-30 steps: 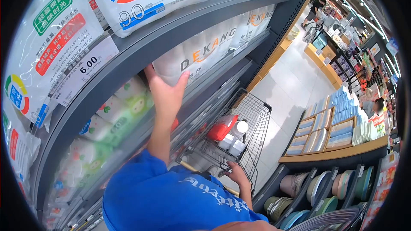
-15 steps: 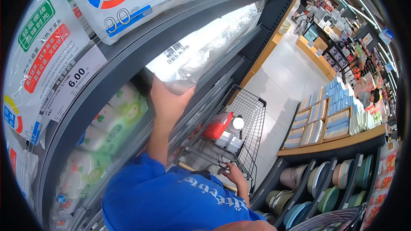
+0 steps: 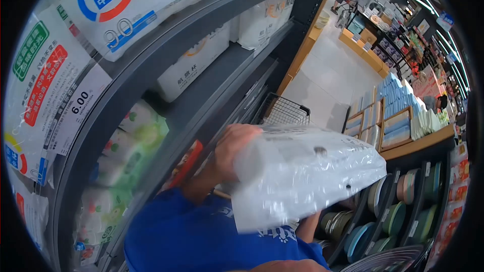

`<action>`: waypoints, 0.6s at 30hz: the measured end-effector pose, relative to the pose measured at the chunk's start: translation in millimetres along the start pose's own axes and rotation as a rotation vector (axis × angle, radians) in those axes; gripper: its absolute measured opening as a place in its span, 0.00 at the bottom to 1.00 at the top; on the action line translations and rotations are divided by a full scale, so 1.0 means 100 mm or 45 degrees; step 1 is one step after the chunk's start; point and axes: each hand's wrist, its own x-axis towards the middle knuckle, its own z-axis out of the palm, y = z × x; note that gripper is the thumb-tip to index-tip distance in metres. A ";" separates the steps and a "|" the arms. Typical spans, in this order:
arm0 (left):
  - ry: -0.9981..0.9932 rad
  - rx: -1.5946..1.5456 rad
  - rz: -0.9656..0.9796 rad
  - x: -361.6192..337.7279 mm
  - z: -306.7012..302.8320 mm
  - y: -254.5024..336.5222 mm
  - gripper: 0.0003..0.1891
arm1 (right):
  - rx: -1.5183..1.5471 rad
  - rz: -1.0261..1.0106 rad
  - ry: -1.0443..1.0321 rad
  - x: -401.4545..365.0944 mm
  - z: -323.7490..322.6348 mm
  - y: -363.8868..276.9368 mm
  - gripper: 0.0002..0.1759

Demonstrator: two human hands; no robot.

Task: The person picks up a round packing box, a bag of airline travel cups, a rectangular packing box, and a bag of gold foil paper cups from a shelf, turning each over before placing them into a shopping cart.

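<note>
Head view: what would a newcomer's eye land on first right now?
First, the big shiny white package across the lower middle, its left end in the left grip, partly covering the blue shirt. Next, the 6.00 price label on the shelf edge at the left. Then the wire cart in the middle, mostly hidden behind the package.

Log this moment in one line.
left hand: holding white pack | right hand: hidden behind pack | pack: off shelf, over blue shirt | cart: partly covered
</note>
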 end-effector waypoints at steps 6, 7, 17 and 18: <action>-0.022 -0.852 -1.438 -0.31 0.38 0.00 0.36 | 0.015 0.143 0.084 -0.10 0.04 -0.86 0.46; -0.080 -0.883 -1.472 -0.32 0.37 -0.03 0.35 | -0.042 0.221 0.093 -0.09 0.15 -0.97 0.45; -0.411 -0.906 -1.399 -0.47 0.30 -0.15 0.29 | 0.326 0.171 0.333 -0.29 0.17 -0.88 0.50; -0.464 -0.872 -1.367 -0.51 0.28 -0.18 0.27 | 0.333 0.145 0.331 -0.27 0.18 -0.90 0.50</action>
